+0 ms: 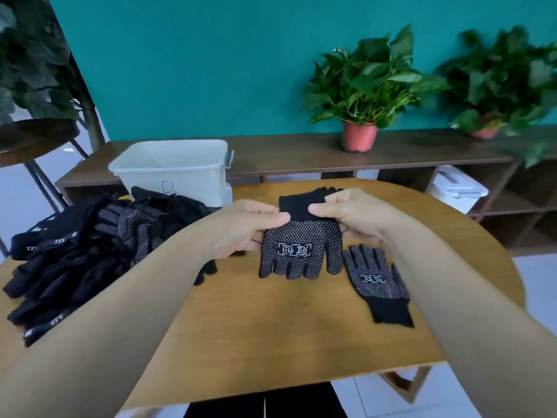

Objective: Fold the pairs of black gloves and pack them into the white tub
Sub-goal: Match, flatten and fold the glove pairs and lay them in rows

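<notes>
Many gloves to go, tub looks unfilled

Nearest me, the wooden table [271, 327] has a smooth, honey-coloured top with a curved edge. On its right lies a single glove [378, 285], flat and palm up. It is black knit studded with pale grip dots, and its ribbed cuff points toward the person. On the left sprawls a heap of gloves [90, 251], limp and tangled, with banded cuffs showing. None of it looks folded, so I reckon most of the work lies ahead.

Just beyond, over the table's middle, both hands work on one held glove [301, 248]. The left hand [250, 227] pinches the left side of its plain ribbed cuff between thumb and curled fingers. The right hand [352, 218] grasps the right side the same way. The dotted palm faces up, and the stubby fingers hang toward the near edge. Dark fingertips peep out behind the cuff, but I cannot tell whether they belong to a second glove. I'd judge this an early pairing or folding step.

Farther back, at the table's far left, stands the white tub [174, 170], boxy translucent plastic with a rolled rim. What I can see of its inside holds no gloves, though its floor is hidden. Behind it, a dark wooden shelf [286, 152] carries leafy potted plants [361, 86] against a teal wall.
</notes>
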Demonstrator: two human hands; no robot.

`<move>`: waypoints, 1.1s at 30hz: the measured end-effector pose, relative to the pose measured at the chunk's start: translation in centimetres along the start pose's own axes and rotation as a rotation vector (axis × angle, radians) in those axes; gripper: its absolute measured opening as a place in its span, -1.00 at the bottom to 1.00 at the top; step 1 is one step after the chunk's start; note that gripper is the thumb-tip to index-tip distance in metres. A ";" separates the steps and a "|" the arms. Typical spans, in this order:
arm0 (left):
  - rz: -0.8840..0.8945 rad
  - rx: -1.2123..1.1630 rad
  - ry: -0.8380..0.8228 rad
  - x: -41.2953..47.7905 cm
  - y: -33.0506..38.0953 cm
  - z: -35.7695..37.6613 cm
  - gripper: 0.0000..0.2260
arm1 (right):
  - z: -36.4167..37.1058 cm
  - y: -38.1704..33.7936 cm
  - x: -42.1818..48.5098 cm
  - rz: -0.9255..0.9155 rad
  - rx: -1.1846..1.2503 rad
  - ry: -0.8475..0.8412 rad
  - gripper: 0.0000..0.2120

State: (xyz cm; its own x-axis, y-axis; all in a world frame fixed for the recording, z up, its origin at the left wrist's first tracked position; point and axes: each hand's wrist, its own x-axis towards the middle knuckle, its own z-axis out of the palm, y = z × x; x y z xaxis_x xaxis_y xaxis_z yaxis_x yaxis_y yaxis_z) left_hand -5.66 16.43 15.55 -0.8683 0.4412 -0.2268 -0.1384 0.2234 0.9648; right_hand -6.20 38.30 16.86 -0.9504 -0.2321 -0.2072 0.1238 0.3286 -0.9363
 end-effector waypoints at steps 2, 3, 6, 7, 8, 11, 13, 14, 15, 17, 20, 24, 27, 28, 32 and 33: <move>-0.010 0.020 0.031 1.8 0.4 1.6 -0.88 | -2.1 1.0 0.1 0.016 -0.019 0.036 -0.77; -0.010 0.026 0.056 2.4 0.5 2.2 -0.89 | -2.7 1.3 0.2 0.022 -0.025 0.048 -0.72; -0.024 0.010 0.084 5.4 1.1 4.5 -0.77 | -5.6 2.5 0.7 0.032 -0.014 0.106 -0.69; -0.029 0.005 0.081 6.4 1.3 5.2 -0.73 | -6.6 3.0 0.9 0.044 -0.006 0.131 -0.66; -0.034 0.004 0.072 7.5 1.4 5.8 -0.70 | -7.6 3.4 1.2 0.053 0.006 0.142 -0.66; -0.046 -0.012 0.045 10.7 1.9 7.4 -0.73 | -10.3 4.5 2.2 0.070 0.030 0.152 -0.84; -0.054 -0.030 0.040 13.0 2.0 8.1 -0.76 | -11.8 5.2 3.2 0.086 0.044 0.164 -0.89; -0.057 -0.036 0.044 13.9 1.9 8.3 -0.76 | -12.2 5.4 3.6 0.094 0.043 0.171 -0.89; -0.058 -0.034 0.049 14.7 1.7 8.5 -0.76 | -12.6 5.7 4.0 0.101 0.040 0.182 -0.89; -0.066 -0.027 0.054 17.0 1.5 8.8 -0.78 | -13.7 6.2 5.3 0.121 0.027 0.198 -0.87; -0.061 -0.030 0.068 19.7 1.4 9.1 -0.85 | -15.1 6.8 7.1 0.139 0.009 0.221 -0.84; -0.009 -0.055 0.115 21.9 1.8 9.4 -0.91 | -16.6 6.8 8.5 0.090 0.023 0.250 -0.86; 0.006 -0.017 0.118 22.1 0.2 9.9 -0.96 | -16.6 8.0 8.3 0.078 -0.013 0.235 -0.88; -0.004 0.008 0.097 21.9 -0.8 10.1 -0.95 | -16.4 8.8 8.1 0.095 -0.044 0.221 -0.88; -0.067 0.043 0.032 21.1 -4.7 10.9 -0.91 | -15.1 12.1 6.7 0.150 -0.047 0.160 -0.88; -0.067 0.045 0.032 21.0 -5.1 10.9 -0.91 | -15.0 12.4 6.5 0.149 -0.048 0.161 -0.87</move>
State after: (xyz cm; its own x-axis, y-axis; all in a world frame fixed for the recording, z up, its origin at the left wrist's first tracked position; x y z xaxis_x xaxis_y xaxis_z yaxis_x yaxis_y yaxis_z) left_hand -18.00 34.06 4.46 -0.8726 0.3964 -0.2854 -0.1755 0.2909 0.9405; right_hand -15.13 54.63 8.11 -0.9564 -0.0298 -0.2904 0.2560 0.3924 -0.8834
